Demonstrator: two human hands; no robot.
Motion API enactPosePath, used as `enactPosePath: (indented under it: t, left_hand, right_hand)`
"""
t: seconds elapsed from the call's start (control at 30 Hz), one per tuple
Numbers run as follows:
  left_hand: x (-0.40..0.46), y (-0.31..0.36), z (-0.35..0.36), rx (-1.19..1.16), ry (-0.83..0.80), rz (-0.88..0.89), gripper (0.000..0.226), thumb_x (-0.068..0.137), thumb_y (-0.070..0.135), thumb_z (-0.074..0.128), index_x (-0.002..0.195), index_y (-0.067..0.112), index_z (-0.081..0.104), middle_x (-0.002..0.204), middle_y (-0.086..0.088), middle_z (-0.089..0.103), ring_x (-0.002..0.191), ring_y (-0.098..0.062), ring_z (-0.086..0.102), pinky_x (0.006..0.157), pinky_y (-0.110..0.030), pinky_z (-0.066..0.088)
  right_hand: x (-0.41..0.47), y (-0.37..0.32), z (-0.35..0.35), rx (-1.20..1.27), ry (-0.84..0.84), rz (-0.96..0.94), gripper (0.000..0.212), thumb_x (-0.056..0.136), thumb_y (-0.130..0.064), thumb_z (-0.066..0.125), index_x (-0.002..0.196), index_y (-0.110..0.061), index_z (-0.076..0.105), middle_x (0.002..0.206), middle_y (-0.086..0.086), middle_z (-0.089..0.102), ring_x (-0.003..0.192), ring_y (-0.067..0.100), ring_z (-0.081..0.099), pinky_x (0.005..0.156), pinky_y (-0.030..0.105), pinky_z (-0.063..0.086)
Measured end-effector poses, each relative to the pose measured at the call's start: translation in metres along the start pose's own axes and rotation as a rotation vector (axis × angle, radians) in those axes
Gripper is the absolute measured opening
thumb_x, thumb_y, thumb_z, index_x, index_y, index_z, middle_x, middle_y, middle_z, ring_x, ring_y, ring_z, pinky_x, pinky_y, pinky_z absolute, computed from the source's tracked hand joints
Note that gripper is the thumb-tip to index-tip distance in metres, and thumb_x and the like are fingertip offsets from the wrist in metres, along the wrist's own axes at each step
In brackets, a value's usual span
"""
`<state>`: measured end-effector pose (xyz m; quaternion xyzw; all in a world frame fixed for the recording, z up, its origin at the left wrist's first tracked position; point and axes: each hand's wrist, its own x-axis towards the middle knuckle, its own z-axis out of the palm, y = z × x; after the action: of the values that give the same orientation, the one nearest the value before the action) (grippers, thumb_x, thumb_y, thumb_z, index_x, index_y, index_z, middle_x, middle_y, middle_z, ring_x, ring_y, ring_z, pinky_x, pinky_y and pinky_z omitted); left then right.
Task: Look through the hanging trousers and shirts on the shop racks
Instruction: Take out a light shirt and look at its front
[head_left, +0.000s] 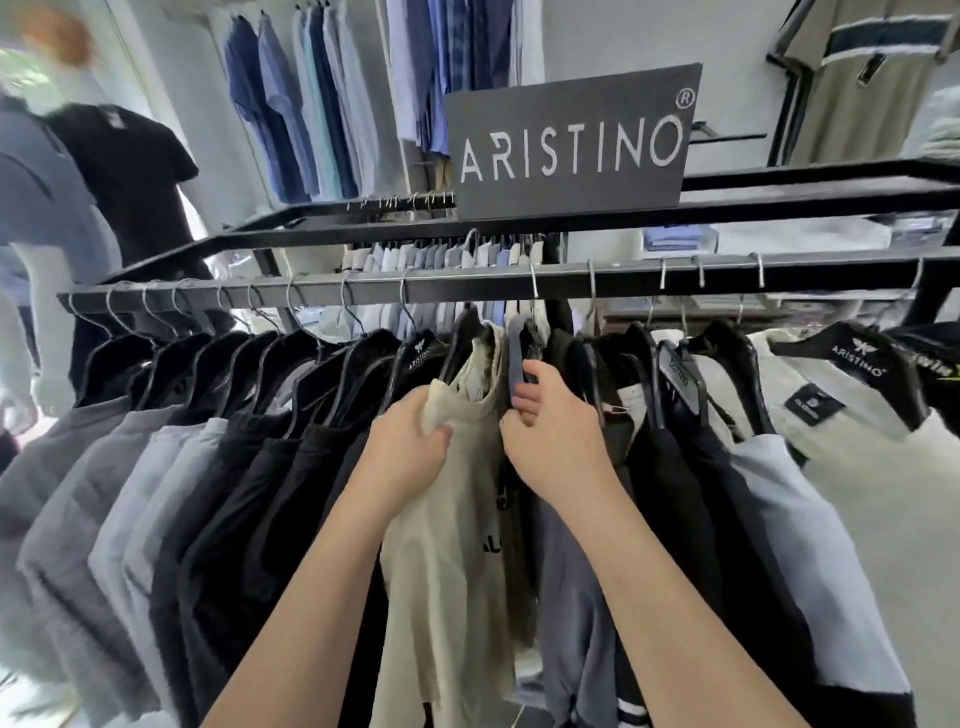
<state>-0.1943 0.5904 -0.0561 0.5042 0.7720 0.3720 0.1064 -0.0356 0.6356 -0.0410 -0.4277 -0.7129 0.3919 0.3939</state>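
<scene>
Two hands: left hand (410, 441) grips the beige shirt's (452, 519) shoulder; right hand (550, 436) curls round the blue-grey shirt (571, 571) edge just beside it.
Gap: between the hands, running straight up to the rail (467, 283).
Nearer hand: both level; the beige shirt lies under the left.
Count left: about nine hanging garments, grey then black.
Count right: roughly six.
Sign (571, 140): one, beyond the rail.
</scene>
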Motion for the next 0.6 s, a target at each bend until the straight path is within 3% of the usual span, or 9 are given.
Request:
enactPosePath:
  t: [0.17, 0.27, 0.4, 0.53, 0.6]
  left_hand:
    - [-0.009, 0.010, 0.025, -0.014, 0.047, -0.033, 0.032, 0.089, 0.013, 0.060, 0.120, 0.022, 0.059, 0.106, 0.001, 0.067, 0.104, -0.021, 0.059, 0.077, -0.025, 0.036]
    - [-0.027, -0.002, 0.037, -0.066, 0.079, -0.054, 0.026, 0.089, 0.015, 0.062, 0.111, 0.027, 0.061, 0.097, 0.011, 0.067, 0.094, -0.013, 0.061, 0.075, -0.025, 0.042]
    - [-0.051, -0.011, 0.039, -0.063, 0.100, -0.066, 0.030, 0.090, 0.015, 0.064, 0.110, 0.036, 0.057, 0.087, 0.024, 0.058, 0.082, 0.004, 0.053, 0.066, -0.003, 0.038]
    - [-0.078, -0.019, 0.034, -0.059, 0.110, -0.113, 0.041, 0.088, 0.012, 0.066, 0.124, 0.030, 0.059, 0.095, 0.025, 0.060, 0.090, 0.003, 0.056, 0.070, -0.003, 0.038]
    - [-0.099, -0.024, 0.031, -0.095, 0.139, -0.158, 0.043, 0.086, 0.009, 0.068, 0.116, 0.039, 0.060, 0.092, 0.031, 0.062, 0.088, 0.010, 0.058, 0.073, -0.003, 0.040]
  right_hand:
    - [-0.004, 0.007, -0.001, -0.187, -0.052, -0.146, 0.047, 0.089, -0.007, 0.051, 0.135, -0.017, 0.044, 0.126, 0.004, 0.059, 0.120, 0.022, 0.055, 0.098, 0.034, 0.045]
    - [-0.007, 0.015, 0.000, -0.457, -0.157, -0.257, 0.044, 0.091, -0.013, 0.049, 0.135, -0.013, 0.044, 0.129, 0.006, 0.053, 0.121, 0.025, 0.047, 0.100, 0.034, 0.039]
    - [-0.011, 0.024, 0.007, -0.813, -0.195, -0.415, 0.035, 0.091, -0.023, 0.048, 0.124, -0.014, 0.054, 0.119, 0.005, 0.061, 0.116, 0.027, 0.045, 0.094, 0.034, 0.033]
    - [-0.010, 0.033, 0.005, -0.916, -0.359, -0.424, 0.033, 0.095, -0.027, 0.045, 0.122, -0.012, 0.057, 0.118, 0.006, 0.064, 0.118, 0.028, 0.046, 0.088, 0.034, 0.034]
    - [-0.010, 0.038, 0.002, -0.896, -0.371, -0.418, 0.032, 0.095, -0.027, 0.046, 0.120, -0.013, 0.058, 0.117, 0.006, 0.065, 0.116, 0.027, 0.047, 0.086, 0.033, 0.036]
